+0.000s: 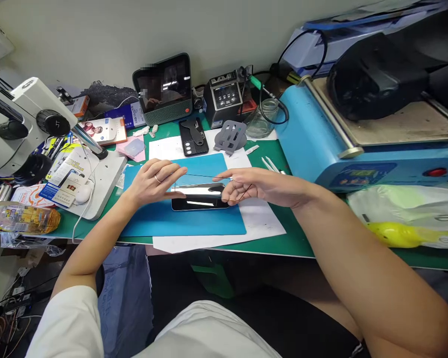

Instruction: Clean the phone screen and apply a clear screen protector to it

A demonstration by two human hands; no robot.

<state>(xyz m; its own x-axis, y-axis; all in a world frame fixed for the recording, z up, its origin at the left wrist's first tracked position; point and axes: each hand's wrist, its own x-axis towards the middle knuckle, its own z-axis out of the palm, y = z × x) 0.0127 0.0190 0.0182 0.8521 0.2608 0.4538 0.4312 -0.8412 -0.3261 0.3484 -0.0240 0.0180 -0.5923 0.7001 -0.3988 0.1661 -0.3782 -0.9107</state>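
Note:
A phone (199, 203) with a glossy black screen lies flat on the blue mat (186, 223). Just above it, between my two hands, is a thin black-edged clear sheet (201, 175); only its fine dark outline shows, and its exact kind is hard to make out. My left hand (157, 180), wearing a ring, grips the sheet's left end, thumb low near the phone and fingers at the far edge. At the right end my right hand (252, 186) holds it, index finger stretched along the far edge and the other fingers curled near the phone's right side.
Behind the mat are a black phone case (189, 144), a grey stand (231, 136), a soldering station (224, 99) and a glass jar (263, 119). A blue machine (313, 144) stands right, a microscope (30, 119) left. A bottle (26, 219) lies at the left edge.

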